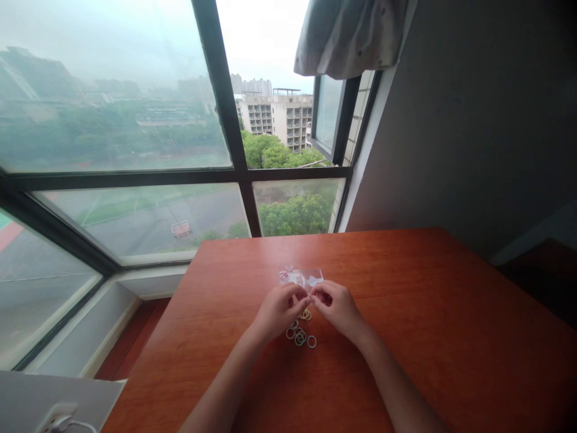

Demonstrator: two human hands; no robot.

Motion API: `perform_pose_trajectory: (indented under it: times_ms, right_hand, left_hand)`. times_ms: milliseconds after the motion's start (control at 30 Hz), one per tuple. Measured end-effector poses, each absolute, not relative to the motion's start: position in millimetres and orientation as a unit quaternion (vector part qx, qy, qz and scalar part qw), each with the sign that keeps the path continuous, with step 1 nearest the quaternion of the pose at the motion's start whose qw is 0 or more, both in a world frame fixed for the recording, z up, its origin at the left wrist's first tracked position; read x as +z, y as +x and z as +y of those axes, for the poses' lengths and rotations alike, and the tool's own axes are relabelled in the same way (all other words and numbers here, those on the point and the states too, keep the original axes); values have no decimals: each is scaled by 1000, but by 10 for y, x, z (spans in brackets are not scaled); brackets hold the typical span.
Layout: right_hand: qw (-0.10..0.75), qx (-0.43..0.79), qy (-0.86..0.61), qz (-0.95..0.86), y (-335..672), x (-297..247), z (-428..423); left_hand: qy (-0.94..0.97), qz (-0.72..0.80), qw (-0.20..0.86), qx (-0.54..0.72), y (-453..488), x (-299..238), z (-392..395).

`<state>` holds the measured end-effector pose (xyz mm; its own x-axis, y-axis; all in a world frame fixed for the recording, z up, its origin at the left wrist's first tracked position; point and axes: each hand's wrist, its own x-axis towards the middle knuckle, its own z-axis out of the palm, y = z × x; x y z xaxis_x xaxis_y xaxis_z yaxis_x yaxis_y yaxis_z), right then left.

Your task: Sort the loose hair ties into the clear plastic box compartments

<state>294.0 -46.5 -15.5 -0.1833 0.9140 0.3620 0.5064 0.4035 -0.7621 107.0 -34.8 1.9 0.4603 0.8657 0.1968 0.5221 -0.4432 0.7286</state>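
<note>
Over the middle of the wooden table, my left hand (282,308) and my right hand (336,305) meet fingertip to fingertip. Both are closed in a pinch. Whatever sits between the fingertips is too small to make out. Just below the hands lie several grey-green rings (300,338), some overlapping, with one ring (312,341) apart on the right. Yellowish rings (306,314) show partly beneath the fingers. Behind the hands stands a clear plastic box (293,276) with something pinkish in its left part; the hands hide its near side.
The reddish-brown table (406,288) reaches to a window with dark frames (243,174). One window pane (331,114) stands open under a grey curtain (351,36). A dark wall (464,132) rises on the right. A socket with a white plug (58,419) is at the lower left.
</note>
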Motion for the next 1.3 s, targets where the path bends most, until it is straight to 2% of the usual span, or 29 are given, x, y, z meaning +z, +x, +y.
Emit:
perform_pose_trajectory:
  times_ms: [200, 567, 767, 1033, 1300]
  right_hand:
    - [419, 251, -481, -728, 2944, -133, -468]
    - [394, 286, -460, -742, 2935, -154, -470]
    - [339, 310, -460, -760, 2899, -125, -512]
    - [239, 282, -466, -804, 2853, -118, -585]
    - [210, 284, -466, -812, 2828, -130, -604]
  left_hand:
    - [801, 436, 296, 286, 1086, -1, -337]
    - [759, 531, 210, 313, 697, 6, -133]
    - [761, 536, 200, 305, 686, 4, -126]
    - [768, 537, 183, 298, 687, -10, -135]
    - [767, 540, 180, 297, 686, 8, -131]
